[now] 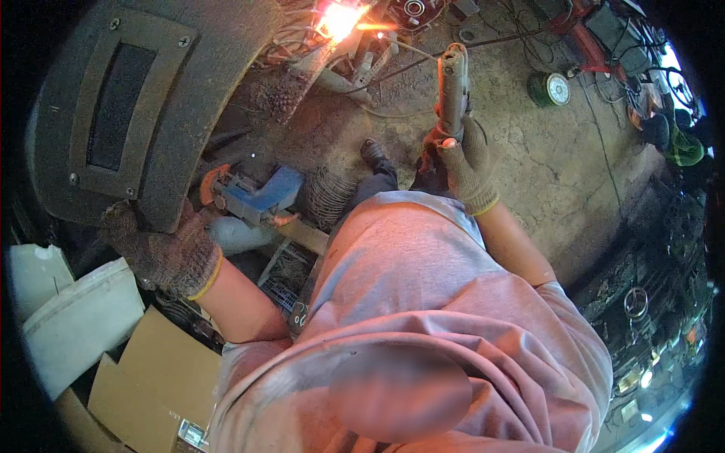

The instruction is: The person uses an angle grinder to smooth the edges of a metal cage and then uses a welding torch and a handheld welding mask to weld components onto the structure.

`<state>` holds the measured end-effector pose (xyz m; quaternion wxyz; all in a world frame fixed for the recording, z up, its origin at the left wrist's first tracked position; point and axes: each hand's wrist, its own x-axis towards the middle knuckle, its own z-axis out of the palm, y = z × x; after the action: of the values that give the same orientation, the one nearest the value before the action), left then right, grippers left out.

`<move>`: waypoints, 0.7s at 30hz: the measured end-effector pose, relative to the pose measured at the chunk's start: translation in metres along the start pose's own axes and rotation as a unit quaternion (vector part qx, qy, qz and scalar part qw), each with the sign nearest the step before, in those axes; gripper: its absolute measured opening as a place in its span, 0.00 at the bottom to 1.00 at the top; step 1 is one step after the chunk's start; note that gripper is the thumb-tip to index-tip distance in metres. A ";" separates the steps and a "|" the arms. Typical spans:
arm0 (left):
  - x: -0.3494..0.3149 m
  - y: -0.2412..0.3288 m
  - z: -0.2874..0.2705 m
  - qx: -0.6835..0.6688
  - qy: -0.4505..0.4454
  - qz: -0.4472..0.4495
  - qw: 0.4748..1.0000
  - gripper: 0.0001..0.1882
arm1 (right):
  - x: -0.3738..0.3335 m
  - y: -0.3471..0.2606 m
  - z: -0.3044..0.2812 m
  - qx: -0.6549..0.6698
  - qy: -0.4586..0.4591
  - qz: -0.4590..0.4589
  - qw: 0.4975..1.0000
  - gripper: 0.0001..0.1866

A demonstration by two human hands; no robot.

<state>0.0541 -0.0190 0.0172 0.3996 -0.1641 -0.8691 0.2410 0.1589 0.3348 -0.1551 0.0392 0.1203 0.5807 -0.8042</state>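
Observation:
My left hand, in a knitted work glove with a yellow cuff, is closed at the lower edge of a dark welding shield. The shield has a bolted frame around a dark rectangular window. My right hand, gloved alike, wraps round the lower part of a grey electrode holder. From its top a thin rod runs left toward a blazing welding spot. The glare hides the rod's tip and the metal there. Orange light falls on my shirt and arms.
A blue and orange tool and a wire coil lie near my legs. White panels and cardboard are at the lower left. A round green can or spool stands on the floor, with cables and red equipment beyond.

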 end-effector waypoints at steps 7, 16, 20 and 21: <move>-0.033 -0.004 0.001 -0.369 -0.033 -0.247 0.895 0.29 | 0.010 0.014 -0.015 0.022 -0.048 0.042 0.998 0.38; -0.016 0.013 0.002 -0.174 0.007 -0.155 0.972 0.24 | 0.018 0.023 0.001 -0.028 -0.026 0.033 0.999 0.30; -0.011 0.010 0.006 -0.117 0.022 -0.116 0.986 0.23 | 0.018 0.032 0.015 -0.051 -0.011 0.014 0.999 0.30; -0.014 0.006 0.008 -0.108 0.009 -0.119 0.987 0.24 | 0.018 0.032 0.020 -0.039 -0.013 0.017 0.999 0.30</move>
<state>0.0573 -0.0227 0.0010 0.4129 -0.1042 -0.8998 0.0952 0.1446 0.3074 -0.1830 0.0646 0.1180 0.6090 -0.7817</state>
